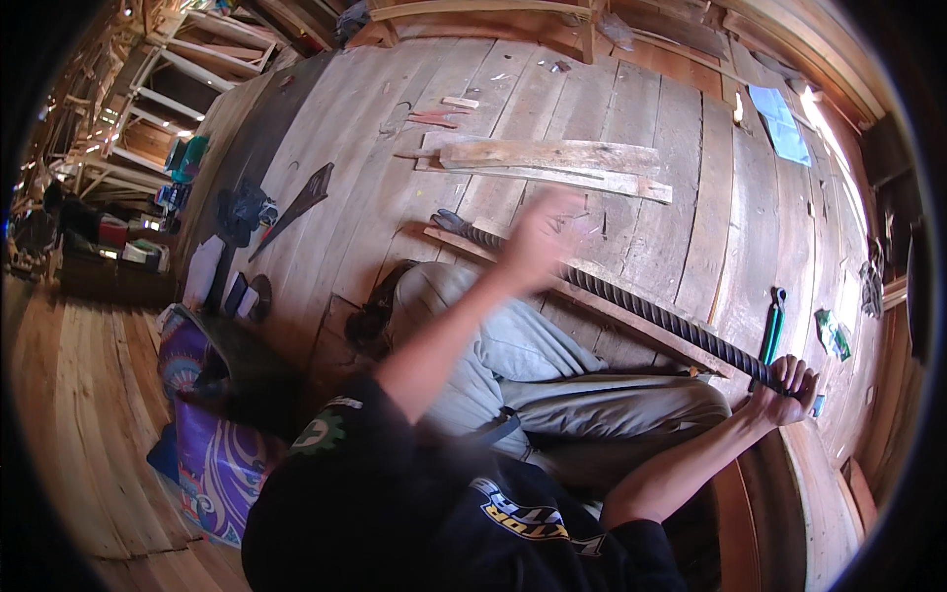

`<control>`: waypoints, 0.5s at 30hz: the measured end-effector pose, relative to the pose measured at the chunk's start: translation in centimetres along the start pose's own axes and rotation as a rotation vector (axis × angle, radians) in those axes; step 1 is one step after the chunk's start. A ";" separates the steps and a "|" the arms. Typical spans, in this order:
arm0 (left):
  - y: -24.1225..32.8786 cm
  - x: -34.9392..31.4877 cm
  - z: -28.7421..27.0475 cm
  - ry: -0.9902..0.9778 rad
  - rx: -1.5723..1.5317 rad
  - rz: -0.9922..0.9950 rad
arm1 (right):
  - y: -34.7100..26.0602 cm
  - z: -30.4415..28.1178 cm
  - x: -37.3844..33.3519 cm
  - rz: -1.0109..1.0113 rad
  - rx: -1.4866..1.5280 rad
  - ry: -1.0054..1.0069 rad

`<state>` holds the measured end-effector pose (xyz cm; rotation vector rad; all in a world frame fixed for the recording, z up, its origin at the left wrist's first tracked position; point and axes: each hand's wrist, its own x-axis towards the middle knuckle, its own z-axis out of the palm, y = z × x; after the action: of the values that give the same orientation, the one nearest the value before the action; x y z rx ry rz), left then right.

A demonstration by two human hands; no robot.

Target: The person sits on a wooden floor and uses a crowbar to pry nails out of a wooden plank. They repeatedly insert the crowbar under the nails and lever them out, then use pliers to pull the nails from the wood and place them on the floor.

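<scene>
The right hand (pixel 786 380) is clenched around the near end of a long, dark, spirally carved wooden post (pixel 631 303), fingers wrapped over the top of it. The post runs diagonally away from that hand across the plank floor (pixel 681 168), passing over the person's bent, grey-trousered leg (pixel 552 365) toward its far end near the middle of the picture. The left hand (pixel 538 237) is blurred, raised above the far part of the post with fingers spread; it holds nothing, and whether it touches the post I cannot tell.

The post looks stiff and fairly heavy for its length, so one end alone would probably lever hard against the wrist; a second hold nearer the middle should balance it. The twisted ridges likely give good purchase against slipping, though their crests may chip if knocked.

Just beside the post lies a thin wooden strip (pixel 651 331), parallel to it. A green-handled tool (pixel 771 333) rests on the floor near the right hand. Farther off lie loose pale boards (pixel 552 158), and to the left a handsaw (pixel 296 207) and a patterned purple cloth (pixel 212 444).
</scene>
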<state>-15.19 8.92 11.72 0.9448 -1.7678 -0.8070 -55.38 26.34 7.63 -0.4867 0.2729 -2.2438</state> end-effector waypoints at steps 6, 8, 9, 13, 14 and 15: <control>-13.0 -4.1 -22.0 0.116 0.418 -0.580 | 0.9 0.3 0.0 0.035 0.016 0.036; -14.4 -4.5 -21.8 0.065 0.236 -0.641 | 0.4 0.0 0.1 0.032 0.018 0.054; -15.2 -4.8 -21.5 0.038 0.139 -0.671 | 0.2 0.2 0.2 0.025 0.009 0.056; -20.0 -5.9 -21.3 -0.094 -0.002 -0.764 | 0.3 0.0 0.3 0.054 0.016 0.066; -20.7 -6.1 -21.1 -0.115 0.006 -0.782 | 0.2 -0.1 0.3 0.060 0.011 0.068; -21.1 -6.1 -20.9 -0.139 0.017 -0.801 | 0.4 -0.1 0.3 0.073 0.011 0.049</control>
<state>11.08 1.61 -1.49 1.6780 -1.4875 -1.3767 -55.33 25.88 7.51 -0.4095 0.2995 -2.1868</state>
